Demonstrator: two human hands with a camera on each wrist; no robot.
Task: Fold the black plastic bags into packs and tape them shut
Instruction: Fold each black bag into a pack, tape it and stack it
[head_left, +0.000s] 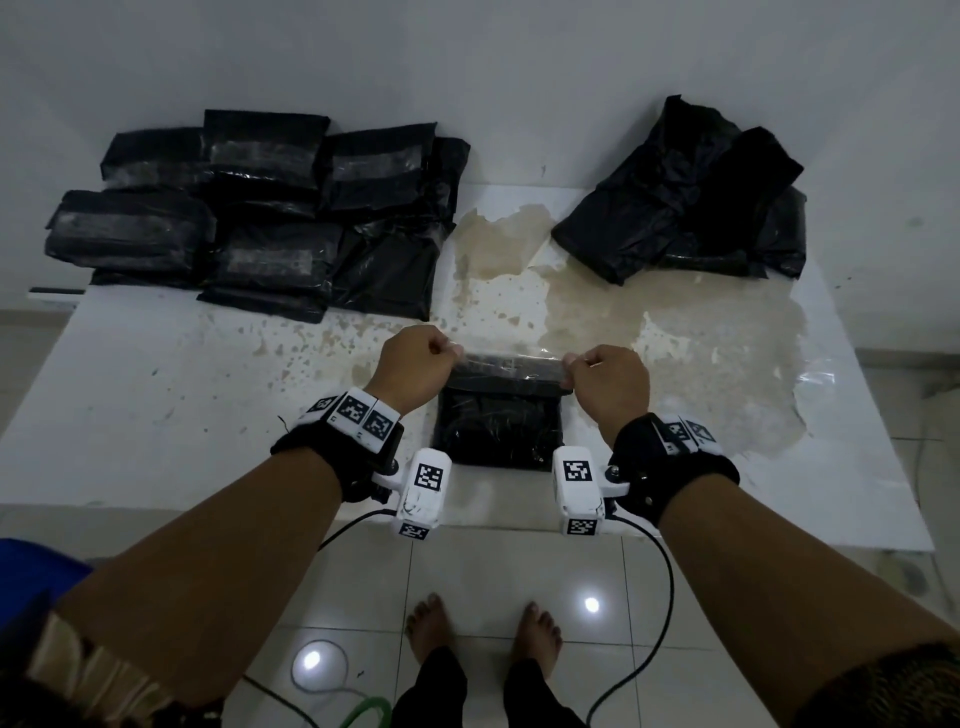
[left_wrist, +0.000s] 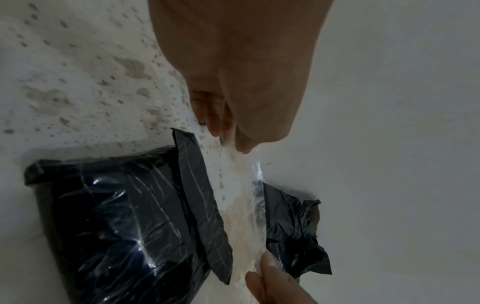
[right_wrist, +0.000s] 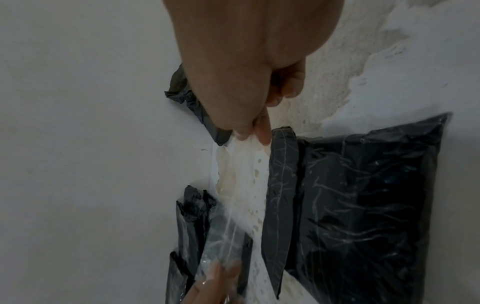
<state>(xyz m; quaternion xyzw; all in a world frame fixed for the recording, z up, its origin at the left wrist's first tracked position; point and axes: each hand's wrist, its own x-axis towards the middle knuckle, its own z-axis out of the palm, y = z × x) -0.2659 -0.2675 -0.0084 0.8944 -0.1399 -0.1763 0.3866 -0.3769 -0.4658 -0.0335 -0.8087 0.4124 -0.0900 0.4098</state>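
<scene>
A folded black bag pack (head_left: 498, 431) lies flat near the table's front edge, its far flap (left_wrist: 200, 201) turned over. Above that far edge a strip of clear tape (head_left: 511, 364) is stretched sideways between my hands. My left hand (head_left: 456, 354) pinches the tape's left end between thumb and fingers (left_wrist: 241, 144). My right hand (head_left: 571, 364) pinches the right end (right_wrist: 250, 134). In the right wrist view the tape (right_wrist: 241, 174) runs beside the pack (right_wrist: 363, 205) without clearly touching it.
A pile of taped black packs (head_left: 260, 208) fills the back left of the white, stained table (head_left: 156, 389). Loose black bags (head_left: 691, 197) lie at the back right against the wall. Cables (head_left: 654, 613) hang from my wrists over the tiled floor.
</scene>
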